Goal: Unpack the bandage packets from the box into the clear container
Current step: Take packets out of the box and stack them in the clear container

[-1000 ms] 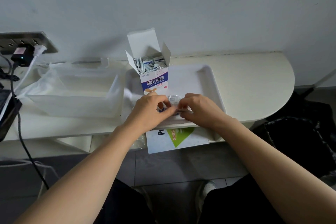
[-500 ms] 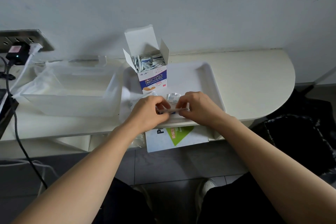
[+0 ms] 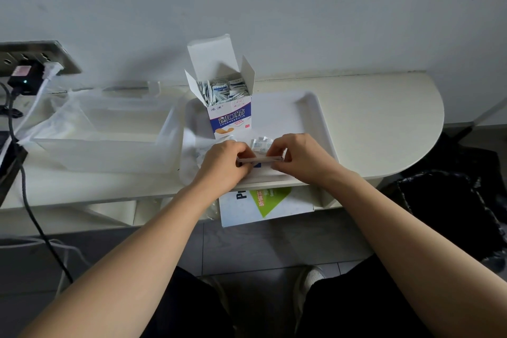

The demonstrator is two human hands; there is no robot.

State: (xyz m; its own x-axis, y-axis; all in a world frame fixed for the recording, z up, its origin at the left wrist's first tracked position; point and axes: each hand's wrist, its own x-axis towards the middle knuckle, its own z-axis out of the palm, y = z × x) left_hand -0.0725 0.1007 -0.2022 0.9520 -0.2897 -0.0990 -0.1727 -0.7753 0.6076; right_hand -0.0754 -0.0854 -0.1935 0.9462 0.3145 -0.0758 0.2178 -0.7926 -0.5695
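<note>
Head view: left hand (image 3: 223, 163) and right hand (image 3: 300, 158) pinch packet stack (image 3: 259, 160) over tray (image 3: 285, 115); box (image 3: 231, 118) just behind, clear container (image 3: 109, 156) leftward.

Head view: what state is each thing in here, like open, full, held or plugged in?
box, open, flaps up, upright on the tray, filled with packets
packet stack, held level between both hands
left hand, pinches the stack's left end
right hand, pinches its right end
loose packets, lying on the tray behind the hands
clear container, open-topped, no packets seen inside
black adapter, plugged in, light on
</note>
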